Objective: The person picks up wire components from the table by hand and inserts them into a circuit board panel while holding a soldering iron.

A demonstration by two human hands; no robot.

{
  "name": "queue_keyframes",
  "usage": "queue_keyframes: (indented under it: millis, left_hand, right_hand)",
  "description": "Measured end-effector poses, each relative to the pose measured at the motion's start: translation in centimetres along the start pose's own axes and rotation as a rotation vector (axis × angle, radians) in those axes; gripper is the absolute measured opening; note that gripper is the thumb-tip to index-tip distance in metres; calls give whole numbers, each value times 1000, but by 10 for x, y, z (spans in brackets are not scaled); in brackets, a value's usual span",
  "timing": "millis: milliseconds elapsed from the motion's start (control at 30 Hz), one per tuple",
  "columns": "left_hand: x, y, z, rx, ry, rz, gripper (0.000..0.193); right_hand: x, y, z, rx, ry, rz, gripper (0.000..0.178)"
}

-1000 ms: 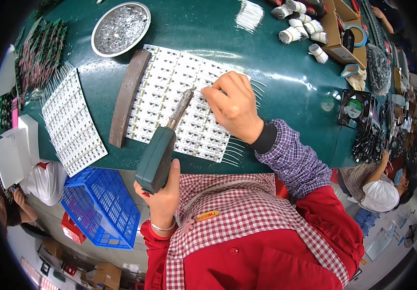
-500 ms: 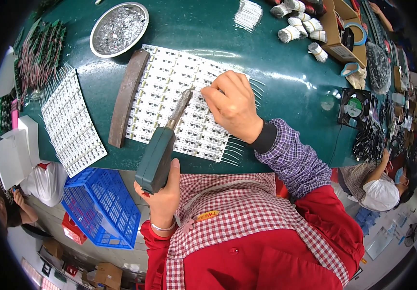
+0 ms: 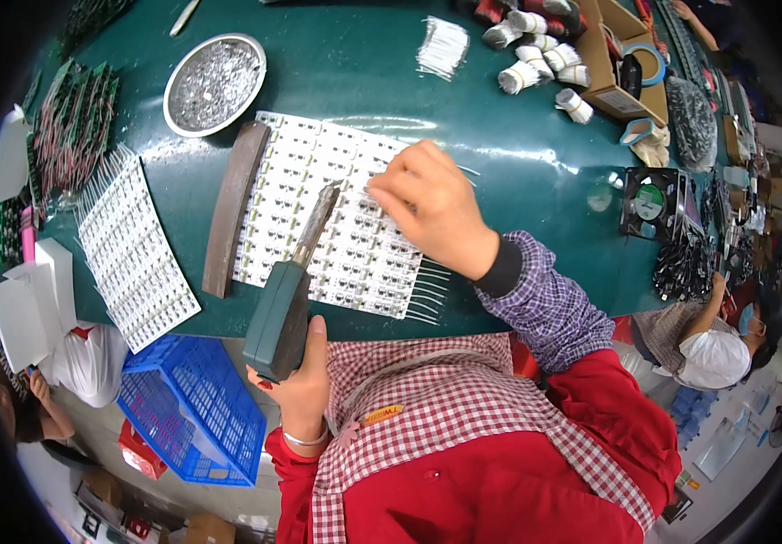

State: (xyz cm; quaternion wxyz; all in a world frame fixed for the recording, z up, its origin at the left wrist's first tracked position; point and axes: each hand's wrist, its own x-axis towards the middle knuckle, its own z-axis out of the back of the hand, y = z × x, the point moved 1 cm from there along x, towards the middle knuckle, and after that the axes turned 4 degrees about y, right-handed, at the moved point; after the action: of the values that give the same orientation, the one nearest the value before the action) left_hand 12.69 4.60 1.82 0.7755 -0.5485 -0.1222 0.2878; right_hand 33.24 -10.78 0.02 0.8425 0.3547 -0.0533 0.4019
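My left hand (image 3: 305,390) grips a dark green soldering gun (image 3: 275,319), its metal tip pointing away from me over a white panel of small circuit boards (image 3: 314,245). My right hand (image 3: 441,213) is above the panel's right half, thumb and fingertips pinched together. What the pinch holds, if anything, is too small to make out. Thin white wires (image 3: 429,295) stick out from the panel's right edge, partly covered by my right hand and wrist. Along the panel's left edge lies a curved brown bar (image 3: 235,213).
A second wired panel (image 3: 141,258) lies at left, near a pile of green boards (image 3: 73,122). A metal bowl of scraps (image 3: 216,86) stands behind. Loose white wires (image 3: 443,47), bundled wires (image 3: 536,63), a cardboard box (image 3: 610,95) and a fan (image 3: 649,201) are farther right. A blue crate (image 3: 218,399) stands below.
The soldering gun's tip has moved left, away from my right fingertips. My right hand remains over the panel, still pinched. The whole view has shifted slightly.
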Motion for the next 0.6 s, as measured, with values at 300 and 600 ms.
queue_keyframes:
  millis: [300, 600]
  left_hand:
    - [2, -2, -2, -28, -3, 4, 31]
    - [1, -17, 1, -69, -59, 106, 25]
  right_hand:
    - [45, -110, 28, -427, -200, -71, 10]
    - [63, -118, 13, -725, 0, 17, 9]
